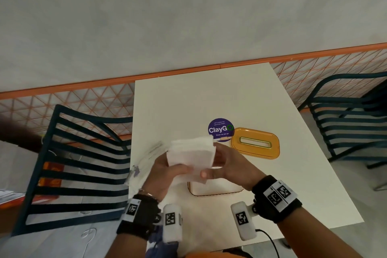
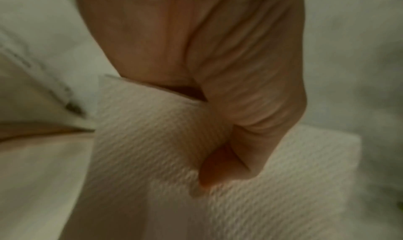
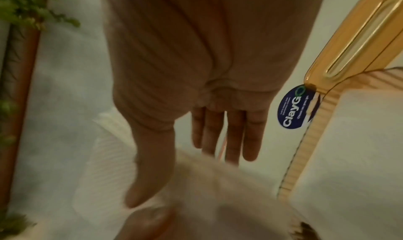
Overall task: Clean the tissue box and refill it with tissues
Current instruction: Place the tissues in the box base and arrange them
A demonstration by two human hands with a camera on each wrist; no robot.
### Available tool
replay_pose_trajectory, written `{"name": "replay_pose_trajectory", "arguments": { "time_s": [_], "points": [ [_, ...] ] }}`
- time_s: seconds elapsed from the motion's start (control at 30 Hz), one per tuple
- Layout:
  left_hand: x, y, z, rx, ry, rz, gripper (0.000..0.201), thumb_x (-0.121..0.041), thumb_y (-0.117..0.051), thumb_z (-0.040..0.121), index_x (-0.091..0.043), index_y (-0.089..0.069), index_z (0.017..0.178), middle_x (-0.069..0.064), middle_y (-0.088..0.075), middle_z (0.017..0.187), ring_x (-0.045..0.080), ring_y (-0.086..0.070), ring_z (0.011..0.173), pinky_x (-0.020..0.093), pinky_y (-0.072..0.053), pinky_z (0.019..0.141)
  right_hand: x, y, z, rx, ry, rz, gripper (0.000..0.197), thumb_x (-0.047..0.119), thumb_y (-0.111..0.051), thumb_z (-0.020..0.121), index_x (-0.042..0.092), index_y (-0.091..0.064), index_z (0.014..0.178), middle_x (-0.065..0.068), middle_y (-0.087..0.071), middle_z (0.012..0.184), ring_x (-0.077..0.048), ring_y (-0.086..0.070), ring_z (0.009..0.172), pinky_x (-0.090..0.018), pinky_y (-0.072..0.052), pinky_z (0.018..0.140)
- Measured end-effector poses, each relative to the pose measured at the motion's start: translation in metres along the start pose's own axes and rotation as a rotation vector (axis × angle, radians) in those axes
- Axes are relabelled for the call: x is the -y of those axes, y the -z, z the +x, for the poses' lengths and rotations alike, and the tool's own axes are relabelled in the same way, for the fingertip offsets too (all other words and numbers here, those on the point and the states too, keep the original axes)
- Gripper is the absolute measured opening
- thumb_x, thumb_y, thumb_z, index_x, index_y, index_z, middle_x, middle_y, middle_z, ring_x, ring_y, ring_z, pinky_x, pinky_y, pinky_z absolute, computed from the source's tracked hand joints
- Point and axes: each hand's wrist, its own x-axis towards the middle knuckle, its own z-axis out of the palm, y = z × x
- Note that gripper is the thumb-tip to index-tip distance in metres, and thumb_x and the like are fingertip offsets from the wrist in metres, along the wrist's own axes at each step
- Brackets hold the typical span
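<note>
Above the white table (image 1: 188, 100) I hold a stack of white tissues (image 1: 191, 156) in both hands. My left hand (image 1: 167, 166) grips its left end, thumb on top; in the left wrist view the thumb (image 2: 220, 168) presses into the embossed tissues (image 2: 152, 157). My right hand (image 1: 222, 165) pinches the right end, thumb (image 3: 148, 166) over the stack (image 3: 218, 188) and fingers (image 3: 231, 133) behind it. The open tissue box base (image 1: 211, 189) sits right below my hands, partly hidden. Its orange lid (image 1: 255, 143) lies on the table beyond, slot up.
A crumpled clear plastic wrapper (image 1: 146, 159) lies at the table's left edge. A round purple ClayGo sticker (image 1: 221, 130) is beside the lid. Dark blue slatted chairs stand at left (image 1: 73, 163) and right (image 1: 345, 121). An orange lattice wall panel (image 1: 83, 100) runs behind the table.
</note>
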Motion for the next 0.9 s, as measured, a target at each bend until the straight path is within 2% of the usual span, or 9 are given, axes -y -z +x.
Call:
{"name": "replay_pose_trajectory", "arguments": {
  "time_s": [0.17,0.27,0.37,0.47,0.53,0.67,0.77,0.83,0.9],
  "points": [
    [0.016,-0.042,0.010,-0.024,-0.040,0.049,0.045,-0.002,-0.071,0.058,-0.006,-0.075,0.103,0.012,-0.079,0.097,0.030,-0.074,0.093,0.041,-0.059,0.076,-0.001,0.011,-0.009,-0.137,0.112,-0.097,0.033,0.017,-0.080,0.085,0.021,-0.073,0.117,0.006,-0.078,0.109,-0.014,-0.073,0.103,-0.042,-0.058,0.095],
    [0.025,-0.058,0.016,-0.061,-0.069,0.156,0.032,-0.008,-0.069,0.051,-0.016,-0.063,0.081,-0.006,-0.065,0.071,0.017,-0.058,0.070,0.028,-0.047,0.060,-0.016,0.017,-0.011,-0.158,0.107,-0.216,0.025,0.017,-0.075,0.089,0.025,-0.073,0.112,0.006,-0.077,0.107,-0.014,-0.071,0.101,-0.044,-0.057,0.093],
    [0.041,-0.067,0.021,-0.082,-0.027,0.256,0.039,-0.007,-0.072,0.054,-0.021,-0.059,0.088,-0.006,-0.063,0.079,0.016,-0.057,0.075,0.021,-0.047,0.059,-0.032,0.016,-0.012,-0.189,0.039,-0.281,0.028,0.016,-0.074,0.087,0.029,-0.072,0.111,0.010,-0.076,0.105,-0.007,-0.069,0.097,-0.041,-0.057,0.092],
    [0.054,-0.073,0.023,-0.107,0.005,0.336,0.056,-0.017,-0.078,0.052,-0.024,-0.060,0.104,-0.002,-0.071,0.099,0.017,-0.068,0.094,0.025,-0.055,0.072,-0.045,0.014,-0.013,-0.225,-0.011,-0.312,0.029,0.022,-0.078,0.084,0.032,-0.071,0.110,0.011,-0.075,0.104,-0.006,-0.068,0.094,-0.040,-0.056,0.089],
    [0.058,-0.076,0.025,-0.108,0.030,0.345,0.065,-0.022,-0.079,0.050,-0.024,-0.058,0.112,-0.001,-0.070,0.104,0.017,-0.068,0.098,0.025,-0.056,0.074,-0.048,0.014,-0.013,-0.214,-0.008,-0.308,0.033,0.027,-0.081,0.081,0.034,-0.070,0.111,0.013,-0.075,0.104,-0.006,-0.068,0.095,-0.037,-0.057,0.087],
    [0.063,-0.080,0.028,-0.081,0.020,0.434,0.058,-0.026,-0.073,0.047,-0.032,-0.059,0.103,-0.003,-0.071,0.102,0.018,-0.070,0.097,0.033,-0.062,0.077,-0.045,0.011,-0.009,-0.193,0.013,-0.261,0.026,0.022,-0.076,0.085,0.034,-0.073,0.109,0.017,-0.074,0.108,-0.003,-0.068,0.100,-0.025,-0.055,0.086],
    [0.060,-0.078,0.027,-0.055,0.034,0.387,0.045,-0.019,-0.077,0.056,-0.029,-0.067,0.099,-0.001,-0.075,0.094,0.021,-0.072,0.090,0.035,-0.062,0.073,-0.038,0.016,-0.007,-0.235,0.021,-0.115,0.018,0.015,-0.073,0.087,0.026,-0.076,0.100,0.003,-0.077,0.097,-0.015,-0.071,0.090,-0.031,-0.056,0.079],
    [0.057,-0.068,0.027,-0.017,0.081,0.340,0.042,-0.021,-0.082,0.060,-0.026,-0.072,0.100,0.000,-0.078,0.094,0.023,-0.074,0.090,0.043,-0.063,0.079,-0.033,0.023,-0.008,-0.290,0.022,0.063,0.017,0.011,-0.074,0.087,0.021,-0.076,0.100,-0.006,-0.077,0.096,-0.023,-0.072,0.088,-0.037,-0.058,0.076],
    [0.056,-0.054,0.026,0.012,0.125,0.265,0.043,-0.028,-0.090,0.062,-0.022,-0.075,0.102,0.004,-0.079,0.098,0.027,-0.075,0.093,0.047,-0.062,0.085,-0.030,0.031,-0.008,-0.360,-0.001,0.303,0.018,0.010,-0.076,0.086,0.014,-0.075,0.104,-0.010,-0.077,0.098,-0.023,-0.071,0.086,-0.036,-0.058,0.074]
  ]
}}
